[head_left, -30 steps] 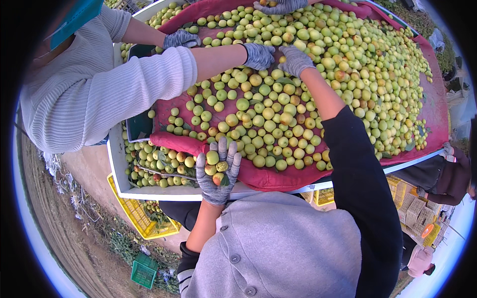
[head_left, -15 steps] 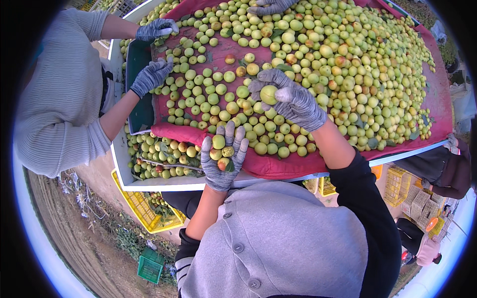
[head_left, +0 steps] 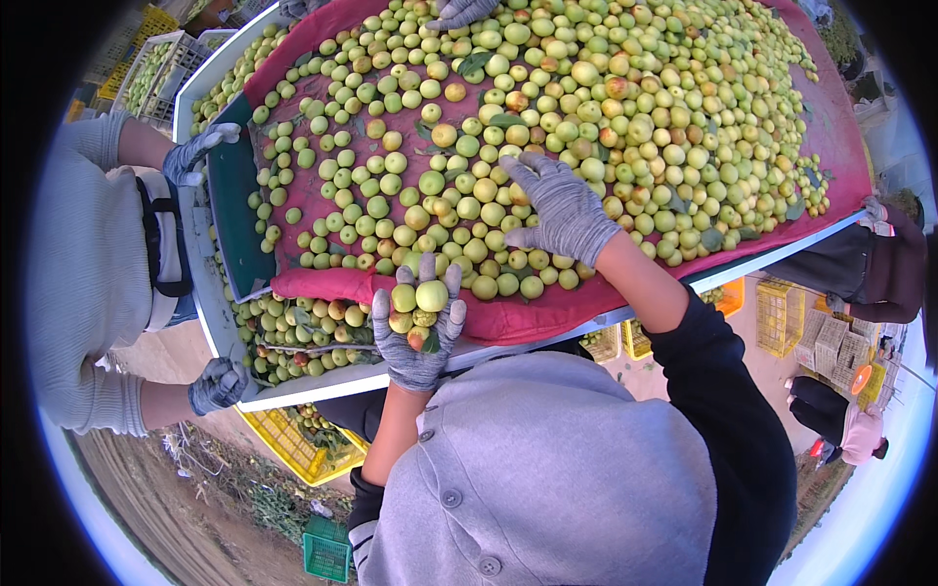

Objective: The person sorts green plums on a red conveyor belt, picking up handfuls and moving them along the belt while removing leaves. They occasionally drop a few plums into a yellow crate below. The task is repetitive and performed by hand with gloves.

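My left hand (head_left: 415, 356), in a grey glove, is palm up near the table's front edge. It cradles several small, apple-like fruits (head_left: 432, 296): green ones, one rough and brownish, and one red-tinged beside a leaf. My right hand (head_left: 567, 210), gloved too, is palm down over the loose green and yellow fruits (head_left: 489, 211) mid-table. Its fingers and thumb are apart, and I see nothing held in them; what lies under the palm is hidden. Beneath the fruits is a red cloth (head_left: 503, 320).
Below the cloth's left front edge, a trough (head_left: 322, 332) holds fruits and a stick. At left stands a co-worker (head_left: 93, 264) in a grey sweater; another gloved hand (head_left: 464, 12) is at the far edge. Yellow crates (head_left: 293, 439) and a green crate (head_left: 325, 547) sit below.
The fruit my right hand held has left it, and another green fruit sits in my left palm. My right hand is now over the pile. The left co-worker's hands have drawn back from the fruits.
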Demonstrator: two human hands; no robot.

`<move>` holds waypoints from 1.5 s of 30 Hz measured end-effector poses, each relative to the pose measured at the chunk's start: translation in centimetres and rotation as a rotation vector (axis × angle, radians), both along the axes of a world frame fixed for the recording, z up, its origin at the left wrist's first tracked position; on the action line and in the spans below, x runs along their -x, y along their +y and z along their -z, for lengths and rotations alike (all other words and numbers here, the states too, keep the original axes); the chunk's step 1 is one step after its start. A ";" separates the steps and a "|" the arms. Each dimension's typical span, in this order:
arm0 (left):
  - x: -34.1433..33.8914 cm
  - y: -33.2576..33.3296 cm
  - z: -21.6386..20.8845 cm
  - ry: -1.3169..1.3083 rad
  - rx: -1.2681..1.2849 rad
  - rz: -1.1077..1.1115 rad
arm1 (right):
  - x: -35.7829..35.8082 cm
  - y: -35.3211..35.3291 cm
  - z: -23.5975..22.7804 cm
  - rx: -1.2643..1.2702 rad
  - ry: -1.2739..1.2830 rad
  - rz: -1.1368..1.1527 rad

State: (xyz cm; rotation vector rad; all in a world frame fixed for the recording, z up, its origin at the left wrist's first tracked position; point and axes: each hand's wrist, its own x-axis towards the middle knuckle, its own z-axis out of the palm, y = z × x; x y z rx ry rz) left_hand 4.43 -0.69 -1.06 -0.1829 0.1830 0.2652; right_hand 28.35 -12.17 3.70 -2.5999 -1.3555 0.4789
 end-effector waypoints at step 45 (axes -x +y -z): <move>3.0 1.2 1.6 -0.073 0.073 -0.018 | -10.3 -1.1 2.3 -0.494 0.340 -0.083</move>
